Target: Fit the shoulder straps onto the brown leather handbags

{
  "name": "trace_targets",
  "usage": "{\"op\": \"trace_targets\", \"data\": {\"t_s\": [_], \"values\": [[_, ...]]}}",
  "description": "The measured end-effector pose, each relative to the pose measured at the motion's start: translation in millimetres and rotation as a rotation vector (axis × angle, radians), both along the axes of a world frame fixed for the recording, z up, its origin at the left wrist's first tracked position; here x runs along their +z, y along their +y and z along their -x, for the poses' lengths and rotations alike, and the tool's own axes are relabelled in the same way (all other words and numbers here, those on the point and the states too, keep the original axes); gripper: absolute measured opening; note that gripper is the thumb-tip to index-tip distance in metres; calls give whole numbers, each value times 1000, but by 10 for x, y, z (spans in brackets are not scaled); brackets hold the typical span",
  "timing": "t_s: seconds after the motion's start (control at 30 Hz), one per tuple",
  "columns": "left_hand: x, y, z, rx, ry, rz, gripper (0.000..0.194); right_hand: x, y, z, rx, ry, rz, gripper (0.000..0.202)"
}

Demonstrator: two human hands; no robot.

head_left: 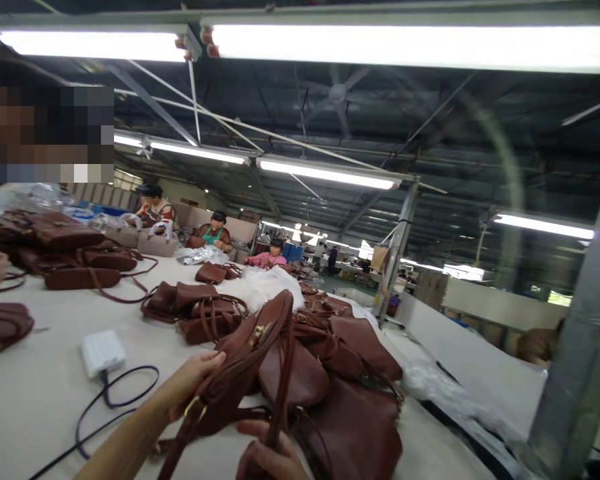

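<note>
A brown leather handbag (237, 363) is held up on its side above the table, its zip edge and gold-coloured hardware turned towards me. My left hand (193, 380) is closed on the side of this bag, thumb on the near face and the other fingers hidden behind. Lower down, my right hand (273, 453) has its fingers bent around the bag's strap (283, 393). A loop of strap with a gold ring hangs in front of my left hand. Right behind the bag lies a pile of similar brown bags (350, 407), some overlapping.
A white box (103, 351) with a dark cable (80, 420) lies to the left. More brown bags (65, 230) are heaped at the far left. White wrapping (265, 283) and clear plastic (445, 390) lie around. A metal post (575, 320) stands at right. Several people work beyond the table.
</note>
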State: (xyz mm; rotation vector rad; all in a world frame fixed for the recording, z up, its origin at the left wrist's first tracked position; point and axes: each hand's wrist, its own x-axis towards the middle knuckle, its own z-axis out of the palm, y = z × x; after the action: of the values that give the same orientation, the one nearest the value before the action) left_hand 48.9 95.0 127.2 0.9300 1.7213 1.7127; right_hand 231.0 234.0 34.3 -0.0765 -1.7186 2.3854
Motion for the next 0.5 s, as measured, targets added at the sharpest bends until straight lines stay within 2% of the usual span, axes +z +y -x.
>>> {"op": "trace_targets", "data": {"t_s": [0.07, 0.13, 0.2, 0.27, 0.37, 0.5], "values": [[12, -54, 37, -93, -51, 0, 65, 148, 204, -234, -83, 0, -26, 57], [47, -112, 107, -163, -78, 22, 67, 289, 478, -547, -258, 127, 12, 44], [46, -150, 181, -208, -78, 76, 62, 386, 767, -911, -491, 380, 69, 43], [-11, -157, 243, -205, 25, 162, 53, 436, 994, -1276, -637, 554, 86, 41], [-156, -134, 306, -67, 326, 270, 40, 482, 1125, -1685, -702, 514, 65, 34], [-301, -108, 369, 199, 526, 325, 37, 668, 1069, -1845, -717, 185, -93, 44]]}}
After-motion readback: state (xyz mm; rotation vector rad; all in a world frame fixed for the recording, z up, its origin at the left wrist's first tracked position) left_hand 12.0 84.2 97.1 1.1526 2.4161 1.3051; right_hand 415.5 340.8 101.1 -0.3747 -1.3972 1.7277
